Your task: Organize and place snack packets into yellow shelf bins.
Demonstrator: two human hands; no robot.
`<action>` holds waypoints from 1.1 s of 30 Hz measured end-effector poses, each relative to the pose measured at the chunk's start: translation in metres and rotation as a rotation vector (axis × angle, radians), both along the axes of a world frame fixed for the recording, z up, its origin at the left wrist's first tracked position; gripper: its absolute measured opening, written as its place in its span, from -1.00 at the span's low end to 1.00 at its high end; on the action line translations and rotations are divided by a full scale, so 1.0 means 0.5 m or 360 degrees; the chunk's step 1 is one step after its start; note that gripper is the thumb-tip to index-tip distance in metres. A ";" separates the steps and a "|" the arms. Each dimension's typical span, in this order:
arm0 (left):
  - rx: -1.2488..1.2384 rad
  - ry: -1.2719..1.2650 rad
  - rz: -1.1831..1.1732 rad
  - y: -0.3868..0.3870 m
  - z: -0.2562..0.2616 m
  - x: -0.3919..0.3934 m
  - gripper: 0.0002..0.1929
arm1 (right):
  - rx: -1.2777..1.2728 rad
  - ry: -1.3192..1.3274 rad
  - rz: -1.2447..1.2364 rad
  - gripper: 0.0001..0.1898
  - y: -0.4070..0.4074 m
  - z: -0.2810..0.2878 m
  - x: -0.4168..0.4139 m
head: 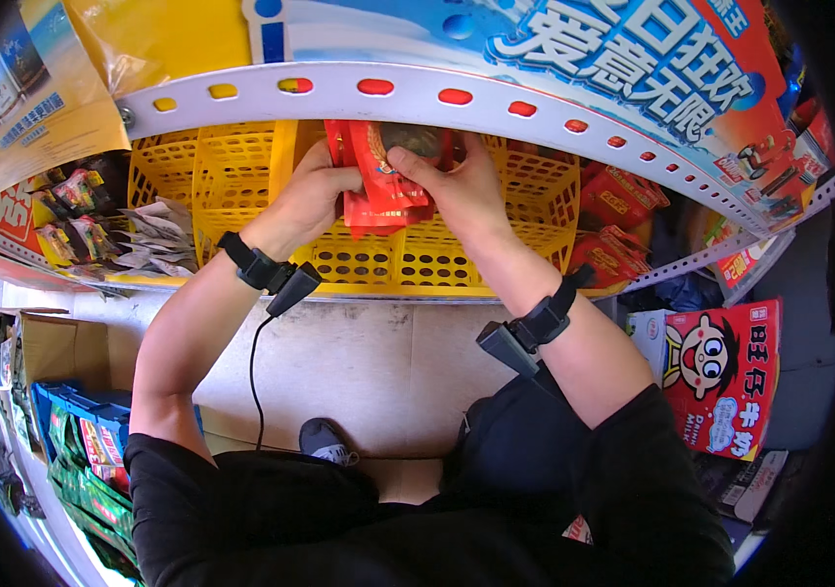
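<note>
My left hand (307, 194) grips the left side of several red snack packets (388, 202), with the thumb bent over them. On their right side my right hand (458, 183) holds them, its thumb laid flat on the front packet. That packet has a clear window with dark contents. Both hands are over a yellow perforated plastic basket (432, 268) with dividers, just below the white metal shelf rail above. The upper ends of the packets and some fingers are hidden. Each wrist wears a black strap with a small device.
A white perforated shelf rail (417, 99) crosses above my hands. Silvery packets (160, 238) lie left of the basket, red packets (612, 253) right of it. At lower right stands a red milk carton box (718, 378); at lower left, a blue crate (80, 396) beside green packets.
</note>
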State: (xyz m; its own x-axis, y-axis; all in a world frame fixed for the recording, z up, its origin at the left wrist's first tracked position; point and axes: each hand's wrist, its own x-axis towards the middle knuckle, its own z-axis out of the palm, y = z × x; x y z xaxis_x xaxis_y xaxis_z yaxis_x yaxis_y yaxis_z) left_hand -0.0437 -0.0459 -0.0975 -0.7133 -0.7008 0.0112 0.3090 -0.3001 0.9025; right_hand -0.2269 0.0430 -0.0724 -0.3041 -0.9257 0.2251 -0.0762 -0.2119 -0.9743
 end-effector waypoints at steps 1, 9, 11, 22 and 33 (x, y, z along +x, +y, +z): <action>0.0080 0.0014 -0.0027 0.001 0.003 0.000 -0.50 | -0.0004 -0.0004 0.0004 -0.30 0.001 0.008 -0.003; -0.0007 0.0046 -0.0262 -0.007 0.005 0.000 -0.50 | 0.0463 -0.0815 0.0449 -0.16 0.004 -0.001 -0.046; -0.0042 -0.0004 -0.0273 -0.006 0.006 -0.011 -0.53 | 0.0481 -0.0877 0.0433 -0.17 -0.001 -0.022 -0.053; -0.0333 -0.0765 -0.0093 -0.019 -0.020 -0.023 -0.68 | 0.0287 -0.0438 0.0036 -0.17 -0.004 -0.032 -0.047; -0.0745 -0.0733 0.0218 -0.025 -0.061 -0.033 -0.76 | 0.0325 -0.0132 -0.0029 -0.35 0.001 0.001 -0.044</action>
